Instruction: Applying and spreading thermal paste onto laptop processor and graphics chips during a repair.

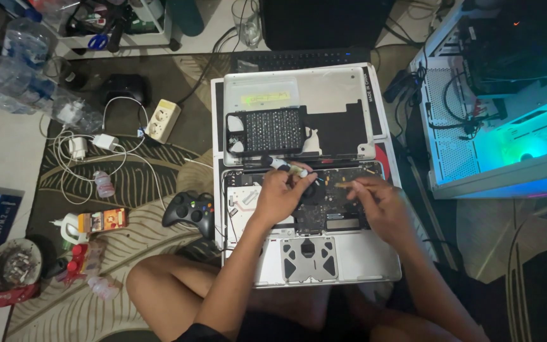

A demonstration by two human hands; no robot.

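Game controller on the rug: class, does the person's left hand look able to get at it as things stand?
Probably yes. The controller lies in the open on the rug, just left of the opened laptop, with nothing over it. But the left hand already holds a small white tube, so it would first need freeing.

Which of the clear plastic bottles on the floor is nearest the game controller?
The small clear bottle lying among the white charger cables, left of the black game controller. The bigger bottles lie farther off, at the upper left.
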